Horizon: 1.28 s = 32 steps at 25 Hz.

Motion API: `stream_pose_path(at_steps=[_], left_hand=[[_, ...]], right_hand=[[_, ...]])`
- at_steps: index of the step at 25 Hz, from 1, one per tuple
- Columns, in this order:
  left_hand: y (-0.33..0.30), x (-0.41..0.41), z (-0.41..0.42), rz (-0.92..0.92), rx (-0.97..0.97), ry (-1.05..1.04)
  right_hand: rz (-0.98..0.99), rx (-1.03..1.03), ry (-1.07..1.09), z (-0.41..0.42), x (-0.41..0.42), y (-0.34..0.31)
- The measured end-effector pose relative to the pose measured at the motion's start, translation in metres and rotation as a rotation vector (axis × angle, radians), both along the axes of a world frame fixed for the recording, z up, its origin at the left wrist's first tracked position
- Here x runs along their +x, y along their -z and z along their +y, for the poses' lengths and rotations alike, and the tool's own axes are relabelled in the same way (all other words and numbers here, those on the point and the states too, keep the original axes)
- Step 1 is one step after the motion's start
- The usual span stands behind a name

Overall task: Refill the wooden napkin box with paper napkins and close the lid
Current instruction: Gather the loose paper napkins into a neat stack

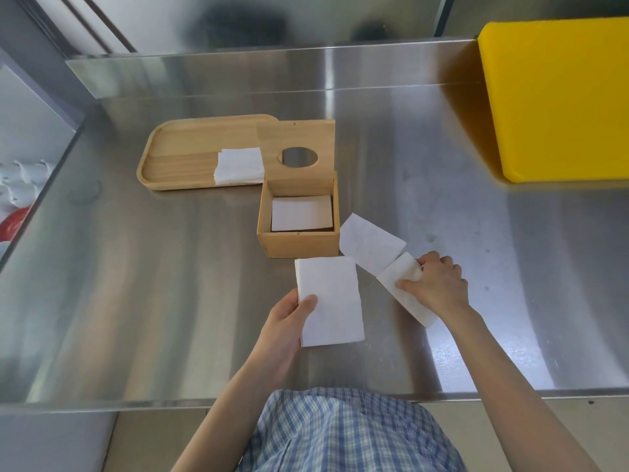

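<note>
A blue-and-white checked shirt (343, 434) fills the near edge. Beyond it spreads the brushed steel counter (153, 284), with a thick yellow plastic board (558, 97) at the far right. A shallow wooden tray (183, 158) at the far left carries a small white napkin stack (240, 165). Just right of it the square wooden napkin box (299, 240) stands with its round-holed lid (297, 144) upright, a few folded napkins (302, 212) inside. The left hand (289, 321) grips a folded white napkin stack (328, 301). The right hand (435, 284) pinches a long unfolded white napkin (371, 247) lying near the box.
</note>
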<state>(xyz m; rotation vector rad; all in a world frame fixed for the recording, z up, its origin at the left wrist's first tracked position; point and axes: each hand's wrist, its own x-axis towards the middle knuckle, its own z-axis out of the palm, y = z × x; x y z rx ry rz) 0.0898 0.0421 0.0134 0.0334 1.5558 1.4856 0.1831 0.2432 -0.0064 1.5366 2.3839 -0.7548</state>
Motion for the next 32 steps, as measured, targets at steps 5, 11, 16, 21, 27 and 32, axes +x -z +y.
stream_pose_path(at_steps=[5, 11, 16, 21, 27, 32], left_hand=[[0.0, 0.001, -0.002, -0.001, 0.002, -0.011], [0.0, 0.002, -0.004, -0.002, 0.015, -0.02], [0.002, -0.002, -0.008, -0.002, 0.033, -0.052], [0.004, -0.003, -0.01, -0.032, 0.074, -0.064], [0.004, -0.001, -0.012, -0.044, 0.122, -0.057], [0.008, -0.002, -0.015, -0.113, 0.145, -0.093]], right_hand=[[0.049, -0.077, 0.037, 0.0, 0.002, 0.001], [0.074, -0.016, -0.061, -0.007, 0.001, -0.002], [0.326, -0.269, -0.102, -0.014, -0.004, -0.034], [0.675, -0.743, -0.014, -0.037, -0.011, -0.069], [0.572, -0.729, -0.09, -0.071, -0.032, -0.051], [0.487, -0.552, -0.175, -0.076, -0.036, -0.045]])
